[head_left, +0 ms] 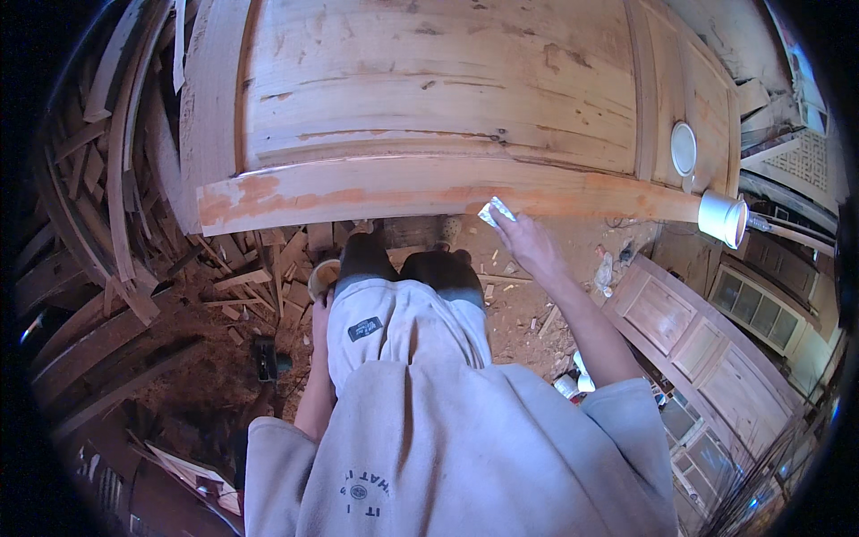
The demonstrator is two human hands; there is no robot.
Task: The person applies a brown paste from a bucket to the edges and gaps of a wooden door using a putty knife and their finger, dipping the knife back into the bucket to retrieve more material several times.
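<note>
In my right hand (528, 246) is a small pale, flat piece (497, 211), pinched at the near edge of a large wooden panelled door (438, 98); I cannot tell whether it is a scraper or a folded sheet. Orange-brown smears (259, 192) run along the door's near rail (385, 186). Low beside my left thigh, my left hand (321, 309) grips a round tan-rimmed container (324, 277); its fingers are partly hidden. Near the door's right end stands a white tub (721, 219), with a white round lid (684, 149) lying on the door.
Stacked timber offcuts (116, 170) crowd the left side. Wood scraps and shavings (259, 286) litter the floor under the door. Another panelled door (689, 331) leans at the right, near glazed frames (756, 309). A dark tool-like object (265, 358) lies on the floor at lower left.
</note>
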